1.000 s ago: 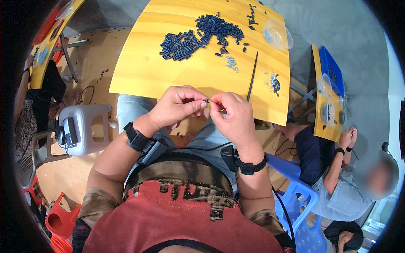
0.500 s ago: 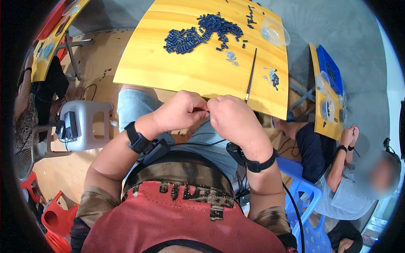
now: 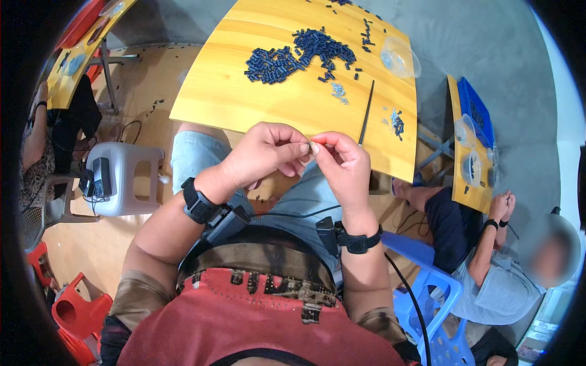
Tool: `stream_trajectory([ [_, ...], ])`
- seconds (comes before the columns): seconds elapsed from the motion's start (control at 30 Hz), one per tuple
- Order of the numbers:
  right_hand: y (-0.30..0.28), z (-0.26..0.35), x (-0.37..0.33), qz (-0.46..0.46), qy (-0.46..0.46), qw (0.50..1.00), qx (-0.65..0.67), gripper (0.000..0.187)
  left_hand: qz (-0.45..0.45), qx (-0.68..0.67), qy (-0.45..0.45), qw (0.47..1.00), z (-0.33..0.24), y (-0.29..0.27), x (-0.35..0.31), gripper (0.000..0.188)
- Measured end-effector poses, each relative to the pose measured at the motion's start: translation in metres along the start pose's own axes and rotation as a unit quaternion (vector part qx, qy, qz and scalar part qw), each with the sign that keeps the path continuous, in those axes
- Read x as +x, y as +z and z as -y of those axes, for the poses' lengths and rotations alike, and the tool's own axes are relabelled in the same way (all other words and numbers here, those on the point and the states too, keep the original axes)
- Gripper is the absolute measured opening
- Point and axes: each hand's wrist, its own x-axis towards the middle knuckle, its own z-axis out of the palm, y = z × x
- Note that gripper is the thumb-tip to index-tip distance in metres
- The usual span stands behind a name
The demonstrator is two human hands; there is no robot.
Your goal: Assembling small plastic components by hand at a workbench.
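My left hand [image 3: 268,152] and my right hand [image 3: 342,161] meet fingertip to fingertip just over the near edge of a yellow wooden table [image 3: 244,104]. Between the pinched fingers is a tiny part [image 3: 314,146], too small to tell what kind. On the table lies a heap of small dark blue parts [image 3: 299,55], a little cluster of silvery bits [image 3: 337,93], a thin dark rod [image 3: 366,113] and a small pile of dark parts [image 3: 397,122]. Both wrists wear black bands.
A clear plastic bag [image 3: 398,60] lies at the table's far right. A white stool [image 3: 119,177] with a black device stands left. Another person [image 3: 488,256] sits right on a blue chair [image 3: 427,287] by a second yellow table [image 3: 473,146]. Red stools [image 3: 76,305] stand lower left.
My hands have stayed pinched together and shifted slightly; the view has moved so the table sits a little differently in the picture.
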Motion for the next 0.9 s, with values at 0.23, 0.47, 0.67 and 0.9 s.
stream_trajectory([
  [0.23, 0.01, 0.008, 0.001, -0.035, -0.124, 0.98, -0.152, 0.027, -0.033, -0.162, -0.053, 0.985, 0.003, -0.001, 0.004, 0.018],
  [0.47, 0.011, 0.006, 0.007, -0.042, -0.186, 0.943, -0.272, 0.034, -0.06, -0.148, -0.032, 0.987, 0.005, 0.006, 0.006, 0.017],
  [0.67, 0.011, 0.002, 0.008, -0.036, -0.168, 0.948, -0.27, 0.031, -0.086, -0.071, -0.029, 0.993, 0.002, 0.008, 0.005, 0.02],
  [0.9, 0.013, 0.002, 0.009, -0.03, -0.168, 0.946, -0.275, 0.029, -0.092, -0.049, -0.026, 0.994, 0.003, 0.006, 0.004, 0.02],
])
